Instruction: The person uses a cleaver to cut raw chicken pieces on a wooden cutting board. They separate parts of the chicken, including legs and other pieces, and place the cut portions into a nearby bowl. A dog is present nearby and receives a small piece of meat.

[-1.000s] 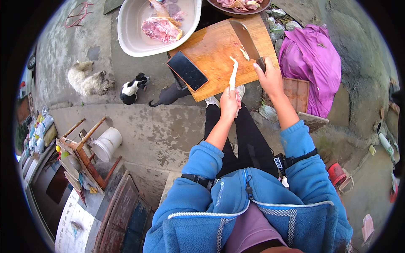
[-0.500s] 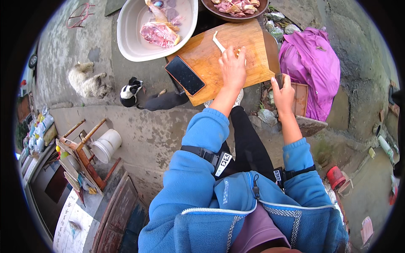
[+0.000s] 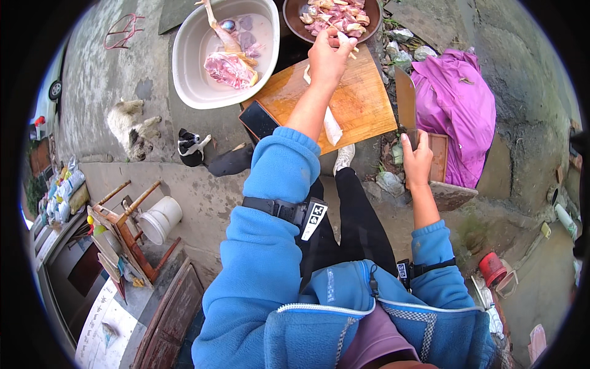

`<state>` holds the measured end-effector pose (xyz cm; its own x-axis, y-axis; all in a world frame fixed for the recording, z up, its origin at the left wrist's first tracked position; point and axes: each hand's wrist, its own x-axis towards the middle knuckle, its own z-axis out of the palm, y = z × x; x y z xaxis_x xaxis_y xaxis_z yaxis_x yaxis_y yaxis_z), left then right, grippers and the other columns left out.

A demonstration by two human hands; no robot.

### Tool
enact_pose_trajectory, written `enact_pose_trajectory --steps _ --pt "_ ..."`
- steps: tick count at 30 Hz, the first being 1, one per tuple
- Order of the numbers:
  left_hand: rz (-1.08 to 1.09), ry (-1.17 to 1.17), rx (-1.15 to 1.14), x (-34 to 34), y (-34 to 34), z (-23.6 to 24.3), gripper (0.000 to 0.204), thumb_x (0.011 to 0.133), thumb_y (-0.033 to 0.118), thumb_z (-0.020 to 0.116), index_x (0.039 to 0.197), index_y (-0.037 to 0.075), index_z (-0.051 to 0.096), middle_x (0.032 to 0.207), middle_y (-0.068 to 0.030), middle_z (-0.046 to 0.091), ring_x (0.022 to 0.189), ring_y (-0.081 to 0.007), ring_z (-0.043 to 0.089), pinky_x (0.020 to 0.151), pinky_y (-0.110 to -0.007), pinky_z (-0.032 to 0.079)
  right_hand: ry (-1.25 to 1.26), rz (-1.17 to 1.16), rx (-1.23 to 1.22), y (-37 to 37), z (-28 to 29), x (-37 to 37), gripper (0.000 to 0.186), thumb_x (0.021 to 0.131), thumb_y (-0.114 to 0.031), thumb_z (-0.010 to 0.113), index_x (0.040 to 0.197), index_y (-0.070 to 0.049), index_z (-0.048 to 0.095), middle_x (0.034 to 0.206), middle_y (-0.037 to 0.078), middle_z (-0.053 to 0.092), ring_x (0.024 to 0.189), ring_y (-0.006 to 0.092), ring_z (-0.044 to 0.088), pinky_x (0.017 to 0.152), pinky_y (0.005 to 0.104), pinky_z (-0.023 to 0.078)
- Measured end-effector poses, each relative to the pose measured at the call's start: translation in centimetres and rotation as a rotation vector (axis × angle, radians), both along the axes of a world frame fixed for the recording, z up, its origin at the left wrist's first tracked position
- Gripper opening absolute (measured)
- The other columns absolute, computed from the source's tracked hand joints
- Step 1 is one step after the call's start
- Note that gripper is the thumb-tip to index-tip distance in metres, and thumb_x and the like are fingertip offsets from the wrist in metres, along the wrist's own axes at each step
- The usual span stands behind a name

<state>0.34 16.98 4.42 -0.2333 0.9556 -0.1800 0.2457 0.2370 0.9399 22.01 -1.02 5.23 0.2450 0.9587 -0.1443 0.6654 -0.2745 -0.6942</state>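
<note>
My right hand (image 3: pixel 416 157) grips the handle of a cleaver (image 3: pixel 405 101), its broad blade pointing up beside the right edge of the wooden chopping board (image 3: pixel 375 92). My left hand (image 3: pixel 327 58) is closed at the board's far edge, just short of the brown bowl (image 3: pixel 294 18). A small pale chicken piece (image 3: pixel 353 55) shows at its fingertips. Beneath my left forearm lies a long, pale chicken leg (image 3: pixel 332 127), its middle hidden by my wrist. Cut chicken pieces (image 3: pixel 337 15) fill the bowl.
A white basin (image 3: pixel 179 61) holds a large chicken portion (image 3: pixel 230 69). A phone (image 3: pixel 258 120) lies on the board's left edge, partly behind my sleeve. Several animals, including a black-and-white one (image 3: pixel 192 147), are on the ground at left. Purple cloth (image 3: pixel 455 111) covers something at right.
My left hand has moved away from me, from mid-board to beside the bowl. My right hand has lowered slightly, and the cleaver blade now shows broadside. More of the leg on the board is visible.
</note>
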Motion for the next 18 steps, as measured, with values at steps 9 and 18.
enact_pose_trajectory --steps 9,18 --pt "0.083 0.515 -0.250 -1.7 -10.6 -1.1 0.049 0.069 0.022 0.075 0.104 0.004 0.046 0.100 -0.0148 0.052 0.096 -0.0307 0.052 0.082 -0.040 0.043 0.054 0.031 0.049 0.1 0.0 -0.7 0.036 0.087 -0.032 0.060 0.104 -0.002 0.052 0.073 0.017 0.063 0.063 0.0304 0.062 0.060 0.0378 0.047" --pt "-0.089 0.463 -0.238 1.2 -18.3 -3.3 0.051 0.078 0.002 0.058 0.124 0.001 0.038 0.117 -0.0243 0.046 0.111 -0.0390 0.045 0.093 -0.043 0.039 0.043 0.166 -0.035 1.2 1.1 -3.1 0.032 0.087 -0.030 0.059 0.104 -0.004 0.051 0.076 0.018 0.063 0.070 0.0365 0.063 0.059 0.0406 0.048"
